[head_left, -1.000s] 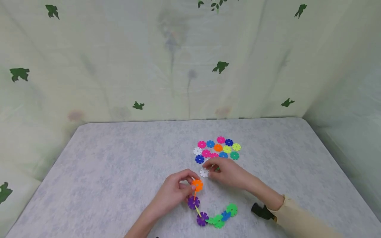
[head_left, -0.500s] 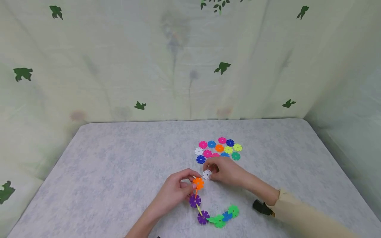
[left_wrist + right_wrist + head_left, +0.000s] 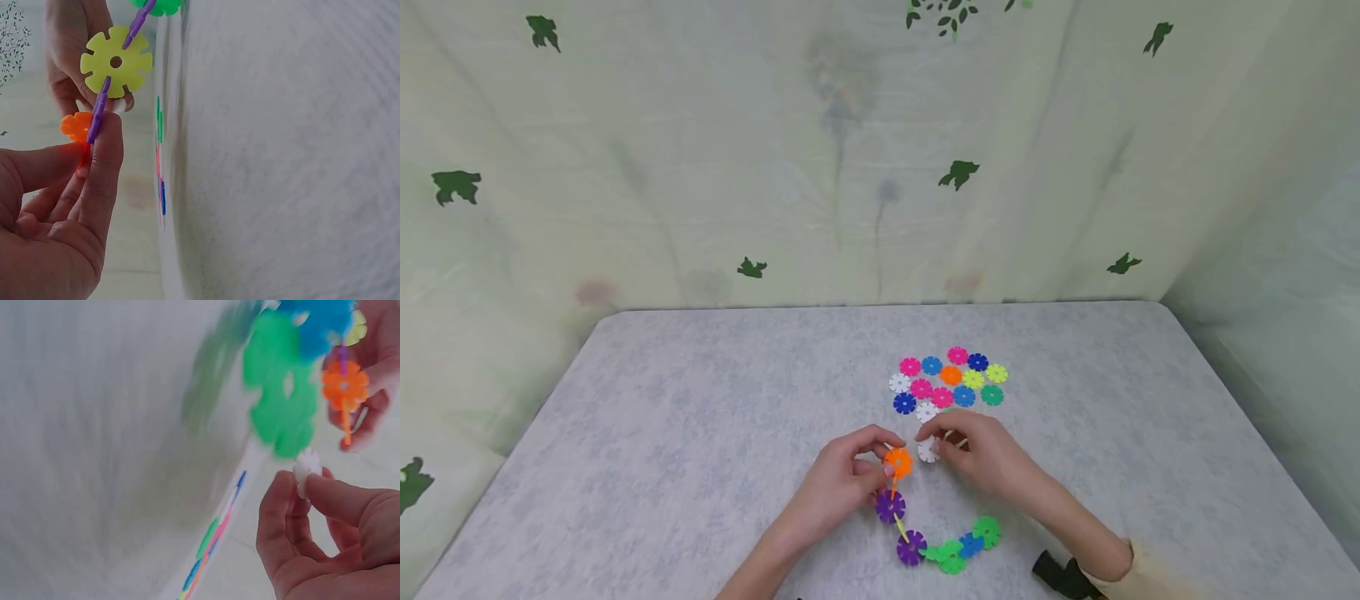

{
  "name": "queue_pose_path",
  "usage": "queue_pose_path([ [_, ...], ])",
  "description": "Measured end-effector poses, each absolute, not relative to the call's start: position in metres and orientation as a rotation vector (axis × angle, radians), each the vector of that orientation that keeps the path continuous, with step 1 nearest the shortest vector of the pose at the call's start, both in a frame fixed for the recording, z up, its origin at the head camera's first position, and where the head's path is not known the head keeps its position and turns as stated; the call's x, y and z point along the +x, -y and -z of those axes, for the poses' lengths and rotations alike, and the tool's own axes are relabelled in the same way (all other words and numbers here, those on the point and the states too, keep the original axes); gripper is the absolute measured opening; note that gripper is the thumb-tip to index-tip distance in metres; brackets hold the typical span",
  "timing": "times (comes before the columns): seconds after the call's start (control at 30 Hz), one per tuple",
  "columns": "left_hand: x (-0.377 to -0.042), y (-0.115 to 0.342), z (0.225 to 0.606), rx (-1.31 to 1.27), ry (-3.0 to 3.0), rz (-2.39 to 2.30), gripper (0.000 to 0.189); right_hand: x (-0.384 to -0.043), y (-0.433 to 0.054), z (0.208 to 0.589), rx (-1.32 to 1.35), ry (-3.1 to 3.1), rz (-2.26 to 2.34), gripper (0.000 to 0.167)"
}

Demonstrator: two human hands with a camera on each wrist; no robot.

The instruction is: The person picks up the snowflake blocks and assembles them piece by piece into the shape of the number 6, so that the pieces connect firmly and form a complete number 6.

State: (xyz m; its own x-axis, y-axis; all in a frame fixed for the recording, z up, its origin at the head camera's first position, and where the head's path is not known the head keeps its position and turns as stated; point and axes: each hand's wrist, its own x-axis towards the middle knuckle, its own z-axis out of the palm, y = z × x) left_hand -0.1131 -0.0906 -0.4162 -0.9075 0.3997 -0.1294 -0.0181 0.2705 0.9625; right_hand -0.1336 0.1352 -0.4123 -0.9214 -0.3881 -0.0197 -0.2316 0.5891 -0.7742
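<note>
My left hand [image 3: 842,479] pinches an orange notched snowflake disc [image 3: 902,463] at the upper end of a linked chain. From there the chain runs through purple discs [image 3: 912,548], a yellow disc [image 3: 94,61], green discs [image 3: 952,560] and a blue disc [image 3: 971,545], curving toward a green end disc [image 3: 988,532]. My right hand [image 3: 992,458] holds a loose white snowflake disc [image 3: 305,470] between thumb and fingers. That white disc is just right of the orange one, with a small gap between them. Fingers partly hide both discs.
Behind my right hand, several loose snowflake discs lie flat in a group, among them a pink disc [image 3: 910,367], a dark blue disc [image 3: 905,403], a white disc [image 3: 927,412] and a teal disc [image 3: 992,395]. A grey table [image 3: 715,417] meets a pale curtain [image 3: 700,167].
My right hand has picked up the white disc and brought it beside the orange one, then shifted slightly right and nearer me, uncovering loose discs behind. The left hand barely moves.
</note>
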Motion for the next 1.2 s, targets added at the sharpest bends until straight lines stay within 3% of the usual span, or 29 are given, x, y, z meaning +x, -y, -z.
queue_pose_path([
  [0.37,-0.113,0.089,0.415,0.334,-2.194,-1.710,0.028,-0.104,-0.126,0.407,-0.127,-2.607,1.599,0.018],
  [0.7,-0.110,0.089,0.413,0.362,-2.236,-1.660,0.022,-0.100,-0.125,0.411,-0.325,-2.596,1.634,0.012],
  [1.2,-0.108,0.087,0.414,0.396,-2.196,-1.705,0.021,-0.103,-0.132,0.408,-0.486,-2.529,1.632,0.021],
])
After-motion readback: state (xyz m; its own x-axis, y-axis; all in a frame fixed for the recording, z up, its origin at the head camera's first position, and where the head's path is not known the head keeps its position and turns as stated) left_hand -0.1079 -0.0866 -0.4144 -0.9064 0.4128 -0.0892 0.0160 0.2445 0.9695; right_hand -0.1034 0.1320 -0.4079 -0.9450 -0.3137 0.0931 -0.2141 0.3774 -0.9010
